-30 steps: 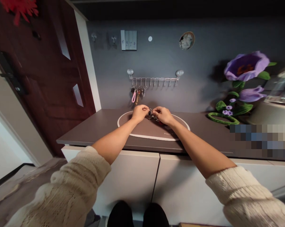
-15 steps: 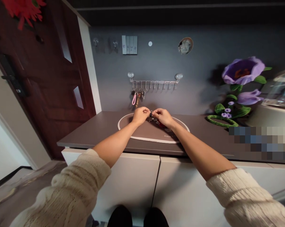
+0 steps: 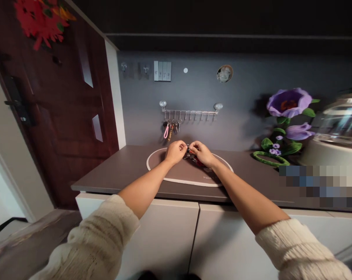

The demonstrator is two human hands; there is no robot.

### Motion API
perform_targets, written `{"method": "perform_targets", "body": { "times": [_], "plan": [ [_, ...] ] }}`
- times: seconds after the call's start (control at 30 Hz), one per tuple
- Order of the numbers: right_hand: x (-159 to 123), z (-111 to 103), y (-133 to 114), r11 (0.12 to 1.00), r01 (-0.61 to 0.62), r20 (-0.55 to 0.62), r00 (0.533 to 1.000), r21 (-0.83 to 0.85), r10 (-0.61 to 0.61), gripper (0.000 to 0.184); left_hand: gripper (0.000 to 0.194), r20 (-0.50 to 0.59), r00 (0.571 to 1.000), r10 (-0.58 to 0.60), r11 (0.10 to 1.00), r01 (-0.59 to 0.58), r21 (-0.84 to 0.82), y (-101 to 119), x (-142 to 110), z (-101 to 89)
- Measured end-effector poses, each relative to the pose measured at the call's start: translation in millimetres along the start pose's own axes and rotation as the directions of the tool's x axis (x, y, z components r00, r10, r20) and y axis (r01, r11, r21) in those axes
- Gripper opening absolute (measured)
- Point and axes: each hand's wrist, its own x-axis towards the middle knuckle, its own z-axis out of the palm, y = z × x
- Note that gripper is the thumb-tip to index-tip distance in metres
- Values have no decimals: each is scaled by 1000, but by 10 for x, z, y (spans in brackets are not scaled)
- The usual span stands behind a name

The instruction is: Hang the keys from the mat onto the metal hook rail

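We get dim light: the overhead cabinet (image 3: 211, 23) sinks nearly to black, the purple flower (image 3: 291, 102) throws shadow leftward on the gray wall (image 3: 193, 89), glare streaks the clear dome (image 3: 341, 122), and wide-angle distortion stretches the knitted sleeves (image 3: 97, 237).

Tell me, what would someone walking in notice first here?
Probably the big purple flower, on the counter toward the right. Next, the red decoration on the dark red door at upper left. In the middle, the left hand and right hand, close together over an oval mat, pinch what looks like a bunch of keys.
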Motion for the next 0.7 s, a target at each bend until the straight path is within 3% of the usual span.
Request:
{"method": "perform_targets", "body": {
  "times": [0.17, 0.37, 0.57, 0.7],
  "plan": [
    [14, -42, 33, 988, 94, -39, 994, -124, -99, 14, 15, -27, 998, 54, 997, -52, 61, -14, 4, 1],
    [44, -83, -9, 953, 130, -109, 980, -273, -165, 12, 17, -69, 998, -9, 991, 18, 129, -80, 11, -12],
    [248, -88, -110, 977, 50, -194, 977, -205, -91, 12, 18, -71, 995, -74, 983, 85, 163, -118, 12, -5],
    [517, -67, -165, 999, -42, -281, 959, -27, 33, 10, 18, -54, 995, -89, 978, 97, 184, -127, 13, 15]
  ]
}}
